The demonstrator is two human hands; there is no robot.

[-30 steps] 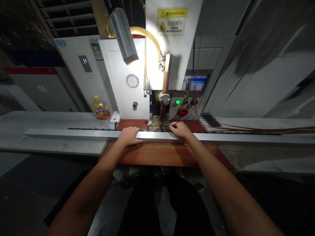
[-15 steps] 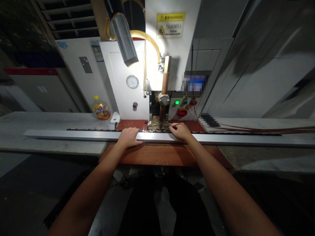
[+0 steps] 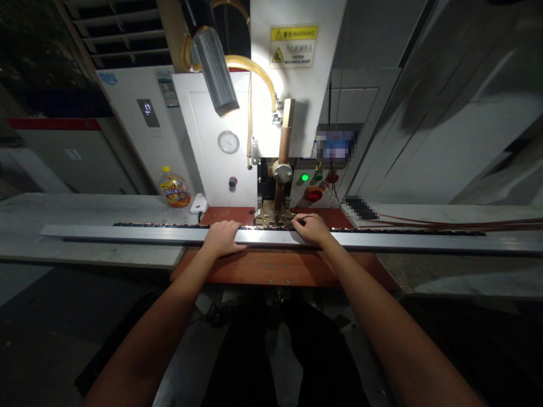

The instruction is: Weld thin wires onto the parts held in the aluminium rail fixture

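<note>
A long silvery metal bar [image 3: 271,236] lies across the bench, with a dark strip bearing small copper-coloured spots [image 3: 161,225] along its far edge. My left hand [image 3: 223,238] is closed over the bar left of the machine's head, fingers on top and thumb at the near side. Pinched in my right hand [image 3: 313,228] is a thin dark pen-like tool [image 3: 311,215]; its exact kind is too small to tell. That hand rests at the bar's far edge, just right of the copper-coloured rod [image 3: 279,198], which comes down onto a small brassy fixture [image 3: 271,212].
The white machine [image 3: 229,102] stands ahead, with a lit green button [image 3: 305,177] and a red knob [image 3: 314,194]. A lamp [image 3: 215,70] hangs above. A bottle [image 3: 175,189] and a small white device [image 3: 198,203] sit at left, reddish cables [image 3: 445,224] at right.
Both hands and the bar stay nearly in place. My right hand's fingers have shifted very slightly. Lit digits now show on the panel of the cabinet at left.
</note>
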